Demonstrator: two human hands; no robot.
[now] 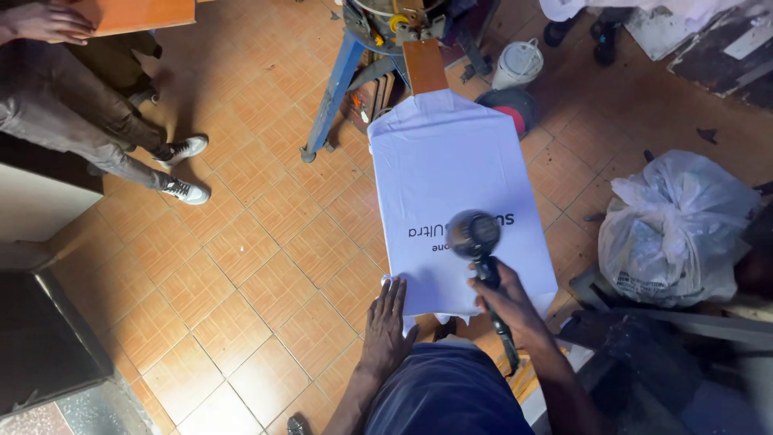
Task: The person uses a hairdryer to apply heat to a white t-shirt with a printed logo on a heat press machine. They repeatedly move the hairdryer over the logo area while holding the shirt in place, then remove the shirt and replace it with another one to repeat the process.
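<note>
Fingers of the left hand press flat, slightly spread, on the near edge of a white printed T-shirt stretched over a wooden platen; the right hand wraps a black hair dryer above it.

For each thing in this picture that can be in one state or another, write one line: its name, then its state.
White T-shirt: stretched flat over a board, printed side up.
Hair dryer: held over the print, nozzle down.
Right hand: closed around the dryer's handle.
Left hand: open, flat on the shirt's near edge.
White plastic bag: full, knotted, on the floor.
White jug: upright, capped.
</note>
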